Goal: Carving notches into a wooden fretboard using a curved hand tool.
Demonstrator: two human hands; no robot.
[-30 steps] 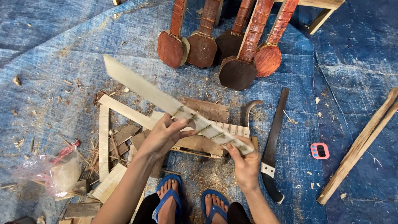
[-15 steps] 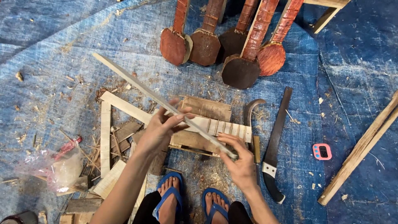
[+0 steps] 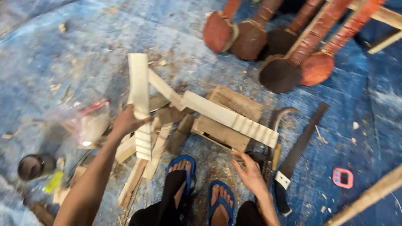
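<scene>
A: Where is the notched wooden slat (image 3: 139, 104)?

B: Upright in the left hand (image 3: 124, 122), lifted above the scrap wood on the blue tarp (image 3: 83, 50). The fingers wrap its middle, just above the notched lower end.

A: And the right hand (image 3: 251, 173)?

B: Empty, fingers spread wide, hovering beside the saw (image 3: 298, 155) and under the notched board (image 3: 230, 118).

A: How would the slat handle?

B: Light and stiff, I'd judge; dry, rough faces, not slippery. The thin notches look most breakable, so a mid-length hold suits it.

5 reddish-brown paddle-shaped pieces (image 3: 268, 37) lie at the blue tarp's (image 3: 83, 33) top edge; a black-handled saw (image 3: 299, 155) and small pink object (image 3: 342, 177) lie toward its right edge.
</scene>
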